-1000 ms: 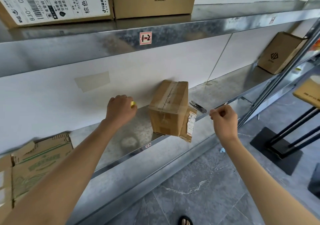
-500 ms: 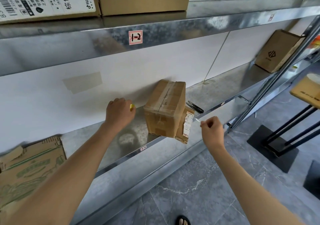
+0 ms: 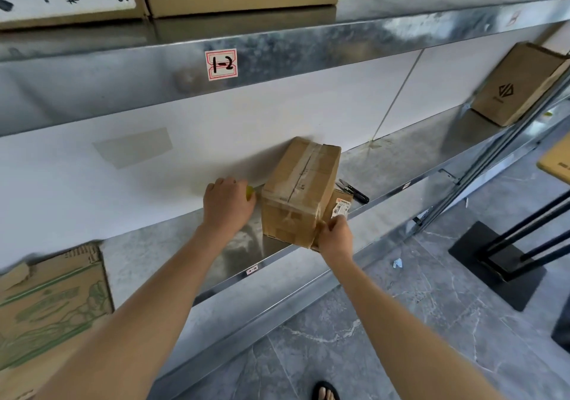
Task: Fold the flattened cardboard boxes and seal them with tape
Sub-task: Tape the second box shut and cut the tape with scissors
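While the cardboard box (image 3: 300, 189) sits at the shelf's (image 3: 401, 159) near edge, it could be tugged off by the right hand (image 3: 336, 236) pinching its near-right corner; a yellow item (image 3: 249, 192) is gripped by the left hand (image 3: 226, 205).

Bare forearms (image 3: 172, 291), bare left hand (image 3: 228, 203) and right hand (image 3: 336, 236) — one foot in a dark open-toed sandal (image 3: 325, 392)

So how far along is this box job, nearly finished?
Done: the small box stands folded on the shelf, with tape along its top seam. In hand: the right hand pinches at tape on the box's near corner, while the left hand grips a mostly hidden yellow object beside it, probably the tape roll. Left: flattened cardboard at the shelf's left end is not yet folded.
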